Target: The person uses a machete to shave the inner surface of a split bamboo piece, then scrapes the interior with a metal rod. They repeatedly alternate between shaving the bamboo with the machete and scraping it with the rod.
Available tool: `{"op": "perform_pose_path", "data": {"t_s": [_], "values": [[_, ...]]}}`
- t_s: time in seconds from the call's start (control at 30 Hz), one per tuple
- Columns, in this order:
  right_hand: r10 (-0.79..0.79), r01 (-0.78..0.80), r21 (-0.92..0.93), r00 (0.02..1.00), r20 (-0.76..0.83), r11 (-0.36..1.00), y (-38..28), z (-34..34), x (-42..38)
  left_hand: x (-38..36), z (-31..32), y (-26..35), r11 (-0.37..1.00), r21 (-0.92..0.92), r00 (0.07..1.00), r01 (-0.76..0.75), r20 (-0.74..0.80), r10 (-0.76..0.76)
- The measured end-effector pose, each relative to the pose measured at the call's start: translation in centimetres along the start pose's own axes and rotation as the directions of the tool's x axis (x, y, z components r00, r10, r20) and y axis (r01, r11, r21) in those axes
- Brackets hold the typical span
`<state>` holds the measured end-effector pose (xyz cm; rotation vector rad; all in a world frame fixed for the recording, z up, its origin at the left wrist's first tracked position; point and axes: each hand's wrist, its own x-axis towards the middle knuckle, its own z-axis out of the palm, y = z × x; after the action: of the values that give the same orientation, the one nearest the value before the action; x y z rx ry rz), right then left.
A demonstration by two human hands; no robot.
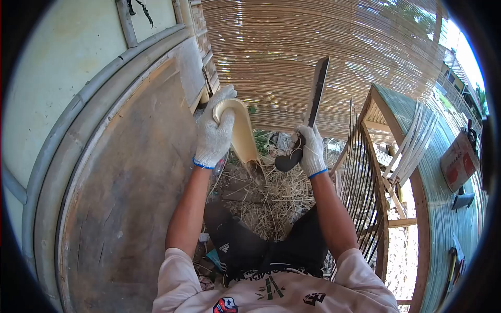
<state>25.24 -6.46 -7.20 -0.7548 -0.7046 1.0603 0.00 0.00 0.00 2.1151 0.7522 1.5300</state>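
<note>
My left hand (215, 130), in a white knitted glove with a blue cuff, is closed round the top of a split bamboo piece (243, 133). The bamboo slants down, its pale inner face showing and its lower end near the littered ground. My right hand (311, 148), gloved the same way, grips the dark curved handle of a machete (318, 88). The blade points up and away from me, to the right of the bamboo and apart from it. The handle's rounded end sticks out left of my right hand.
Straw-like shavings (284, 190) cover the ground between my legs. A brown board (130, 177) stands at the left. Beyond my hands hangs a slatted bamboo screen (282, 41). At the right are a wooden rack of thin rods (365, 193), pale strips (415, 146) and a red-and-white box (459, 160).
</note>
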Motion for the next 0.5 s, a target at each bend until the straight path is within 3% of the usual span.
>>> {"op": "perform_pose_path", "data": {"t_s": [0.07,0.1,0.17,0.2,0.3,0.33,0.37,0.43,0.47,0.5], "values": [[-0.003,-0.008,-0.169,0.998,-0.065,0.986,2.3,-2.2,-5.1,1.6,0.7,-0.9,0.982,-0.179,0.967,0.059,-0.235,-0.101],[-0.011,-0.006,-0.215,0.997,-0.077,0.977,5.5,-3.2,-7.0,2.5,0.5,-2.0,0.982,-0.176,0.968,0.061,-0.229,-0.101],[0.092,-0.136,-0.323,0.985,-0.149,0.936,8.8,-4.9,-11.5,4.2,0.3,-2.8,0.99,-0.09,0.88,0.106,-0.456,-0.136],[0.04,-0.094,-0.498,0.992,-0.118,0.862,10.8,-6.8,-13.0,4.9,0.2,-4.5,0.996,0.018,0.848,0.092,-0.525,-0.069],[0.026,-0.019,-0.821,1.0,-0.005,0.57,12.6,-7.4,-16.2,6.3,-0.4,-4.4,0.998,0.018,0.808,0.061,-0.587,-0.039],[0.098,-0.061,-0.827,0.995,-0.007,0.559,10.7,-4.9,-16.7,6.1,-1.1,-3.2,0.997,0.031,0.87,0.071,-0.492,-0.046],[0.1,-0.064,-0.824,0.995,-0.01,0.563,11.4,-4.5,-16.6,6.3,-1.5,-3.1,0.997,0.034,0.872,0.072,-0.488,-0.046],[-0.062,0.209,-0.837,0.976,0.207,0.505,12.9,-3.8,-16.4,6.7,-2.5,-3.3,0.999,-0.042,0.928,-0.01,-0.372,-0.006],[-0.056,0.204,-0.836,0.977,0.204,0.509,13.4,-3.6,-16.6,6.6,-2.8,-3.5,0.999,-0.039,0.929,-0.004,-0.369,-0.011],[-0.011,0.153,-0.851,0.985,0.171,0.502,13.8,-3.4,-16.7,6.6,-3.3,-3.6,0.998,-0.051,0.962,-0.046,-0.272,0.03]]}}
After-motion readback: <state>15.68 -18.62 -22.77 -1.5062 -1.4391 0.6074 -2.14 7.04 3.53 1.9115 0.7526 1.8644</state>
